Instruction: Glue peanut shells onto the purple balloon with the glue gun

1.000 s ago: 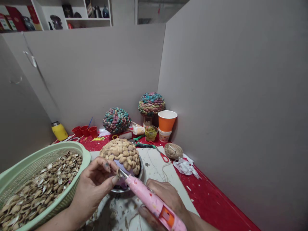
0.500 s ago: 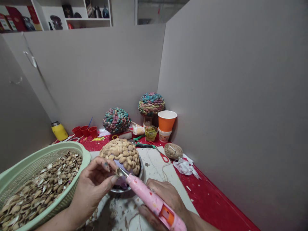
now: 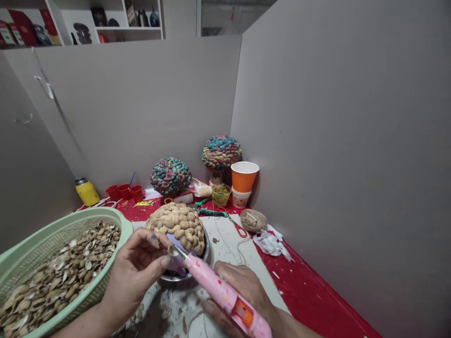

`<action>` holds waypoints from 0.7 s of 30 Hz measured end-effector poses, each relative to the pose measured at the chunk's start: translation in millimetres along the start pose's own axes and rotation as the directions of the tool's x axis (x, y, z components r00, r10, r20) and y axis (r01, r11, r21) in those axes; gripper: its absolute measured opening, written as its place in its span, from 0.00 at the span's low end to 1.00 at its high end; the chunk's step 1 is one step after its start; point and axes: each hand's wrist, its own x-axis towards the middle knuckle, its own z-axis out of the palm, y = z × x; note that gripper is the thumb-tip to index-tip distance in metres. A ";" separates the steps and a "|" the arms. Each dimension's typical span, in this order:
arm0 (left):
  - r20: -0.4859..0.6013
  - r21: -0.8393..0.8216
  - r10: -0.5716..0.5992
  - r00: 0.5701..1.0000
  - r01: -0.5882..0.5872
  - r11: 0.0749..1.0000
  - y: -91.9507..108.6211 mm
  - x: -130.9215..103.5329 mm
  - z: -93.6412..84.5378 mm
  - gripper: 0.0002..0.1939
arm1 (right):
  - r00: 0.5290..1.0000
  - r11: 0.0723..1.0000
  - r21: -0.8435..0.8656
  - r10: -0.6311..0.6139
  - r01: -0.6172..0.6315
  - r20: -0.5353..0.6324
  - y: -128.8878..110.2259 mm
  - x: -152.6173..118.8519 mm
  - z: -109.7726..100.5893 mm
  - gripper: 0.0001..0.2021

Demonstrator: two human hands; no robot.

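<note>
Pinched between the thumb and forefinger of my left hand (image 3: 132, 270) is a small peanut shell (image 3: 173, 250), its hollow side partly visible. My right hand (image 3: 246, 284) is wrapped around a pink hot glue gun (image 3: 211, 281), whose metal nozzle points at the shell and appears to touch it. Just behind my hands, a lilac dome covered over its top with tan peanut shells (image 3: 178, 220) rests in a metal bowl (image 3: 207, 246). A bare lilac patch (image 3: 185, 243) faces me. Part of the bowl is hidden by my left hand and the nozzle.
A green colander (image 3: 118, 216) of loose shells stands at left. Behind are two colourful shell-covered balls (image 3: 171, 176), red cups (image 3: 124, 191), an orange cup (image 3: 244, 178), scissors (image 3: 239, 229) and twine (image 3: 253, 220). Grey panels (image 3: 334, 141) enclose the table.
Very little differs. The glue gun and the shell have shifted slightly, both hands keeping the same grip.
</note>
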 end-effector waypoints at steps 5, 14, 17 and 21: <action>-0.005 0.003 0.007 1.000 -0.007 1.000 -1.3 0.6 -1.3 0.11 | 1.000 0.999 0.036 0.001 0.000 -0.008 1.3 -1.8 0.2 0.17; -0.025 0.006 0.021 0.999 -0.021 1.000 0.6 1.8 0.8 0.12 | 1.000 0.999 0.041 0.000 -0.001 0.024 1.9 -5.4 2.0 0.17; -0.035 0.019 0.024 0.999 -0.023 1.000 0.1 1.7 -0.3 0.12 | 1.000 0.999 0.050 0.004 -0.006 0.030 2.0 -5.7 2.0 0.17; -0.049 0.040 0.029 0.998 -0.027 0.999 0.0 1.2 -1.7 0.12 | 1.000 0.999 0.052 0.014 -0.015 0.018 3.0 -6.0 1.7 0.16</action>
